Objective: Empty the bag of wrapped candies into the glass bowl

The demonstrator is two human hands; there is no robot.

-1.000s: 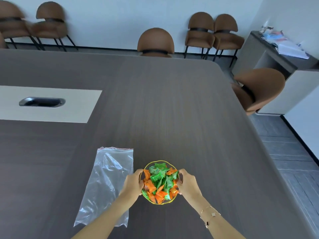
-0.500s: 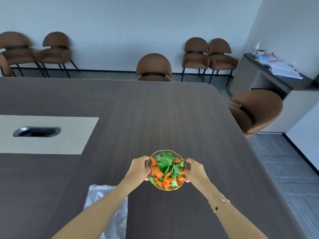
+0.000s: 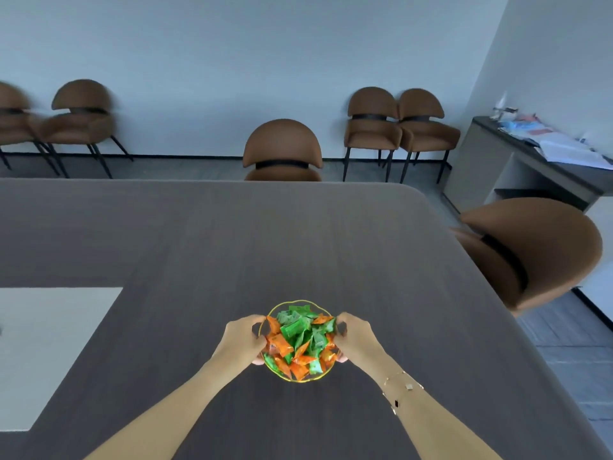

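Now I see both hands closed around the glass bowl point(image 3: 299, 376), one on each side. My left hand point(image 3: 243, 338) curls its fingers on the left rim, and my right hand point(image 3: 355, 335) does the same on the right rim, so the bowl is gripped between them. I cannot tell if the bowl rests on the worktop point(image 3: 212, 247) or is a little above it. The bowl is full of wrapped candies point(image 3: 300, 340), green and orange, piled up to its thin yellow rim. It is near the front edge of the dark wooden worktop, in the middle of my view. A thin bracelet point(image 3: 403, 390) is on the right wrist. To the left, a pale panel point(image 3: 49, 343) is set into the worktop. Brown chairs point(image 3: 282, 147) stand beyond the far edge and along the wall, and one more chair point(image 3: 537, 254) is at the right side.
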